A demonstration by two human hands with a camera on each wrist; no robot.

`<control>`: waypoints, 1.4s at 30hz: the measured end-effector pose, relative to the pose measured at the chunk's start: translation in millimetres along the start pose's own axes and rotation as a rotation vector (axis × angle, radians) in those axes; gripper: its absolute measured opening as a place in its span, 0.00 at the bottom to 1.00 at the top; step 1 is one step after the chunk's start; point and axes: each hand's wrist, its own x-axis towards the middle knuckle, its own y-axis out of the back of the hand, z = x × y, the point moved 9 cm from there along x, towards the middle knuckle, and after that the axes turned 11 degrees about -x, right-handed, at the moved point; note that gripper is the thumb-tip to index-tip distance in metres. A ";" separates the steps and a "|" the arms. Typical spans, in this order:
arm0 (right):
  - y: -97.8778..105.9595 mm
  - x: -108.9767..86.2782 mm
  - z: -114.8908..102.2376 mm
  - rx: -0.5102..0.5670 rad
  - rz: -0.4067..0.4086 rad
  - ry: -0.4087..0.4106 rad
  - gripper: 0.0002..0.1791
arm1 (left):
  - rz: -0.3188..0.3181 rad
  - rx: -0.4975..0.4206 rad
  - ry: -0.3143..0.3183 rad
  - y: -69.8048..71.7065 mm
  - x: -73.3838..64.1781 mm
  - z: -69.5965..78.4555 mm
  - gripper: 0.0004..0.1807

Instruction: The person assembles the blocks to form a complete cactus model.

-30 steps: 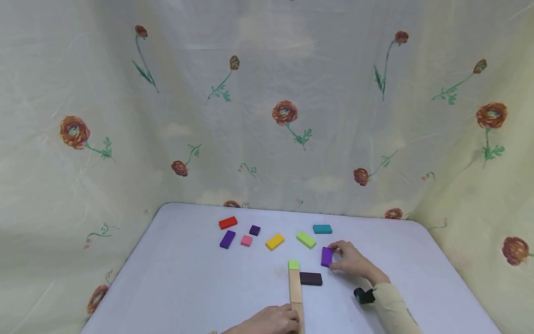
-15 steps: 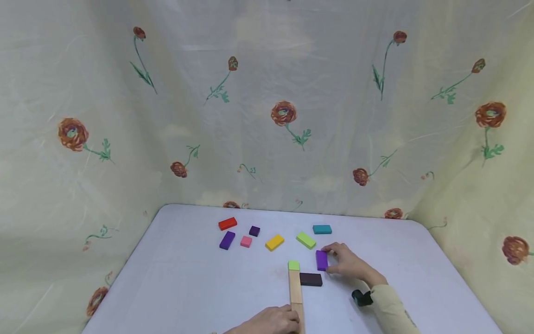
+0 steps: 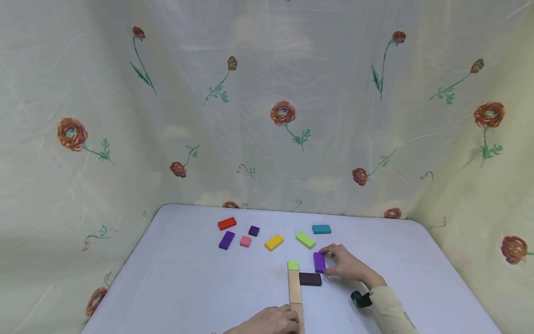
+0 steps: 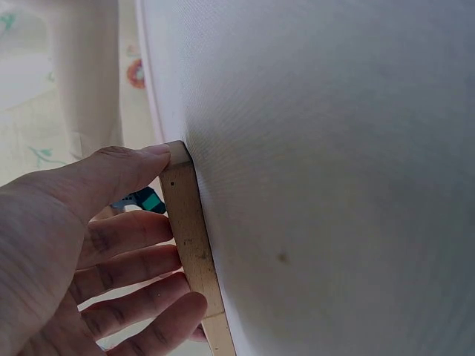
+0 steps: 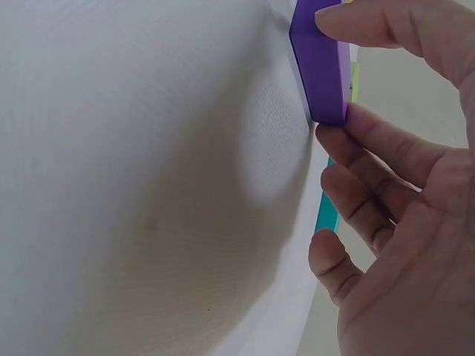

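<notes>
My right hand [image 3: 349,267] pinches a purple block [image 3: 319,263] between thumb and fingers. In the right wrist view, the thumb lies on one face of the purple block [image 5: 318,67] and fingertips touch its end. Just left of and below it lies a dark brown block [image 3: 310,279], against a row of plain wooden blocks [image 3: 294,286] topped by a light green piece [image 3: 293,265]. My left hand [image 3: 272,321] holds the near end of that row. The left wrist view has its thumb on the end of a wooden block [image 4: 191,230], fingers along the side.
Farther back on the white table [image 3: 187,273] lie loose blocks: red [image 3: 227,223], dark purple [image 3: 226,240], a small dark one [image 3: 253,231], pink [image 3: 245,241], yellow [image 3: 274,242], lime green [image 3: 305,240] and teal [image 3: 321,229]. A flowered curtain [image 3: 233,116] encloses the table.
My right hand has moved the purple block left and slightly toward me, closer to the dark brown block. The left hand stays at the wooden row.
</notes>
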 end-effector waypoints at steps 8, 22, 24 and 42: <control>-0.4 0.3 -4.5 -0.007 -0.007 0.014 0.33 | 0.015 0.033 -0.006 1.6 -0.1 1.1 0.15; -1.2 -1.9 -7.0 0.020 -0.011 0.018 0.33 | 0.015 0.060 -0.017 1.7 0.3 1.2 0.14; -1.5 -2.7 -7.4 0.024 -0.014 0.017 0.33 | 0.015 0.060 -0.016 1.8 0.2 1.5 0.14; -1.6 -6.8 -10.3 0.027 -0.015 0.024 0.34 | 0.009 0.024 -0.015 1.8 -1.5 3.1 0.14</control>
